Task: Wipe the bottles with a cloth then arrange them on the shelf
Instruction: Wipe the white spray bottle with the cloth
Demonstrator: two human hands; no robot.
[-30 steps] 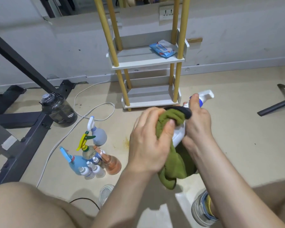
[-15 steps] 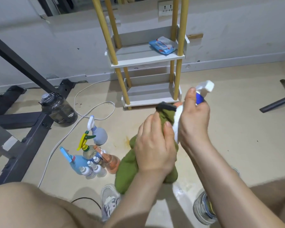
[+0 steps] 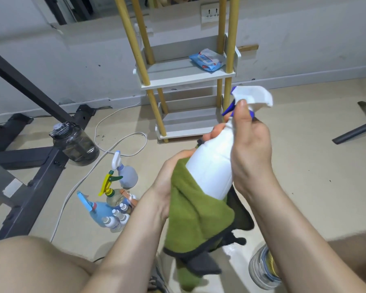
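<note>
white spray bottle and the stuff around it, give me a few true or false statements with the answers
1. The right hand holds the white spray bottle near its neck. True.
2. The green cloth lies on the floor. False: the left hand holds it against the bottle.
3. The shelf carries several bottles. False: only a blue packet lies on it.
4. A group of spray bottles stands on the floor. True.

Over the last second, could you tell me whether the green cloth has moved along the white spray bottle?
Yes. The green cloth has slid down from the white spray bottle's neck to its base, away from the shelf behind, in the left hand.
</note>
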